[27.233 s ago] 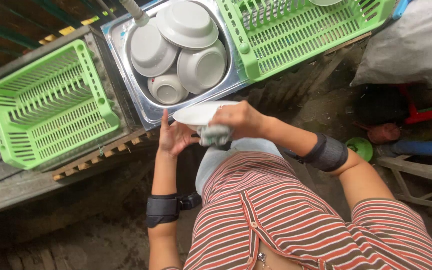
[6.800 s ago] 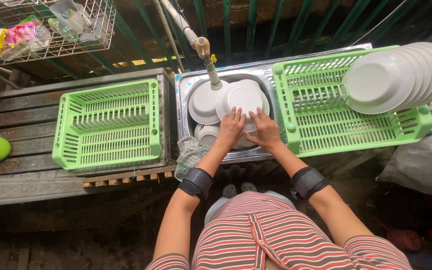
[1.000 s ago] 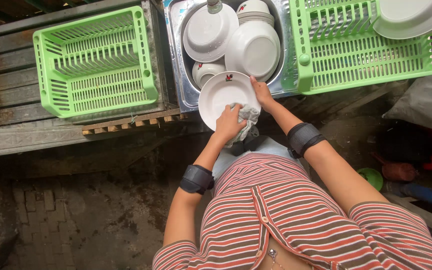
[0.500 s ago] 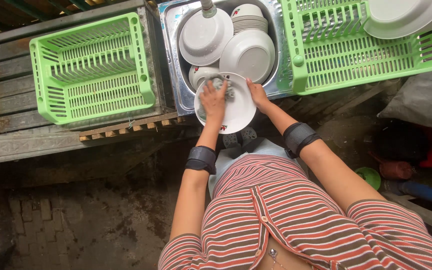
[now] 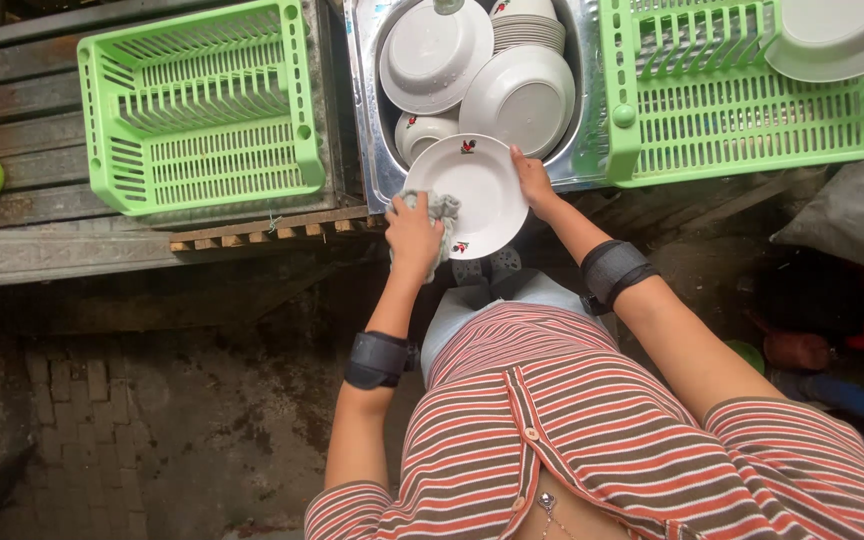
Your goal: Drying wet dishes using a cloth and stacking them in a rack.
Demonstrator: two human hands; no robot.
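Plate [image 5: 474, 192] sits over the sink's [image 5: 364, 120] near edge, my right hand [image 5: 532, 180] pinching its rim while my left hand [image 5: 414, 232] grips a cloth [image 5: 439, 210] against it. Washing looks early: bowls [image 5: 522, 100] fill the sink, left basket [image 5: 202, 105] holds nothing, right basket [image 5: 712, 110] few.

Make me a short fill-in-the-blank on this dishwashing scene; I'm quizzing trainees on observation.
1. The left hand presses a grey ____ against the white plate.
2. The right hand grips that plate's ____.
3. The two slatted baskets beside the metal sink are ____ in colour.

Missing words: cloth; rim; green
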